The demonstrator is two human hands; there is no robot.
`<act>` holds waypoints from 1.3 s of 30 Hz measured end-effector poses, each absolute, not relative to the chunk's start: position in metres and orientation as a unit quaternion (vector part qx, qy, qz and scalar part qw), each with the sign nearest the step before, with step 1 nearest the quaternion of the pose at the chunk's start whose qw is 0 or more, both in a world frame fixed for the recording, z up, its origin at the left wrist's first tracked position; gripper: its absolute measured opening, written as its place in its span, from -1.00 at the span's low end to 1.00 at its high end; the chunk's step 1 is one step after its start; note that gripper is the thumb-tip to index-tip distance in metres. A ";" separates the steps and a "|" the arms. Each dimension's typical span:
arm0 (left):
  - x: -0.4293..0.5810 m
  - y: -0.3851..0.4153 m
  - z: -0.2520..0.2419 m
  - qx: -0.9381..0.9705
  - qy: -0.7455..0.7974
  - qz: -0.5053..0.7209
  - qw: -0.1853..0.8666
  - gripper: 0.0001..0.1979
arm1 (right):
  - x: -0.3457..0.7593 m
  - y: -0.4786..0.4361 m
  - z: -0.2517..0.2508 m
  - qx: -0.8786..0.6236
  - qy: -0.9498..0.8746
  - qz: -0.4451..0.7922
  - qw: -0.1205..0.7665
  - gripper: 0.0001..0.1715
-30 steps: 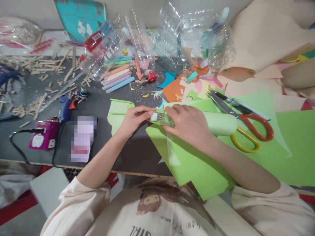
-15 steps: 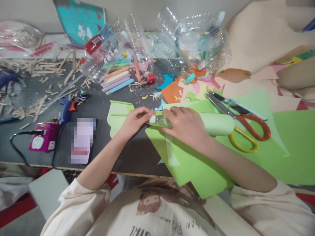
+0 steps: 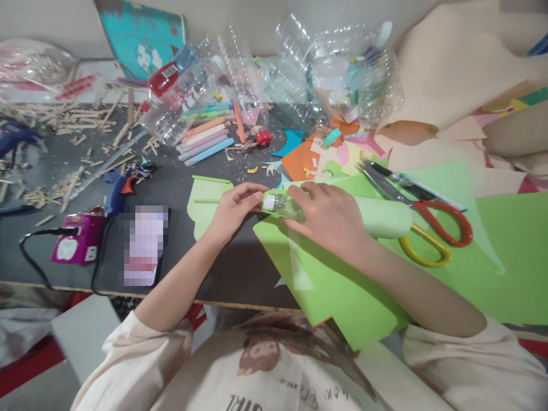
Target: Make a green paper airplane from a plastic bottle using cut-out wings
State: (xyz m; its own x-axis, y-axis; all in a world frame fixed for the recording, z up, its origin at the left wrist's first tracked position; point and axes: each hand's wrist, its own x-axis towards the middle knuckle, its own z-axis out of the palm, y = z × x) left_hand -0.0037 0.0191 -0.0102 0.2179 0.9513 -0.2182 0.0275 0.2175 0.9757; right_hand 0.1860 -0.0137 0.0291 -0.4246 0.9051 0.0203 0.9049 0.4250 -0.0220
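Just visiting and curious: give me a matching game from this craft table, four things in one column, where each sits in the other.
1. scissors with red and yellow handles
2. small clear plastic bottle with white cap
3. magenta plastic box with black cable
4. pastel coloured sticks

A. near the dark table's front left edge
B. at the back, beside big clear empty bottles
C. on green paper, right of the pale green roll
D. between the left hand and right hand

Pairs: 1-C, 2-D, 3-A, 4-B.
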 end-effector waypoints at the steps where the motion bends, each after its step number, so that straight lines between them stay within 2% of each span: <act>1: -0.004 0.019 -0.010 0.493 0.496 0.382 0.604 -0.65 | 0.186 -0.014 0.029 -0.536 -0.844 0.003 0.016 -0.48; 23: -0.006 0.020 -0.016 0.522 0.493 0.367 0.592 -0.55 | 0.190 -0.009 0.029 -0.552 -0.834 0.009 0.019 -0.48; 29: -0.004 0.019 -0.023 0.586 0.472 0.384 0.535 -0.65 | 0.190 -0.008 0.028 -0.560 -0.828 0.014 0.014 -0.50; 34: -0.003 0.019 -0.023 0.617 0.447 0.404 0.506 -0.81 | 0.191 -0.008 0.027 -0.560 -0.828 0.007 0.026 -0.50; 39: -0.007 0.017 -0.019 0.730 0.427 0.362 0.391 -0.94 | 0.192 -0.006 0.027 -0.563 -0.826 0.009 0.027 -0.50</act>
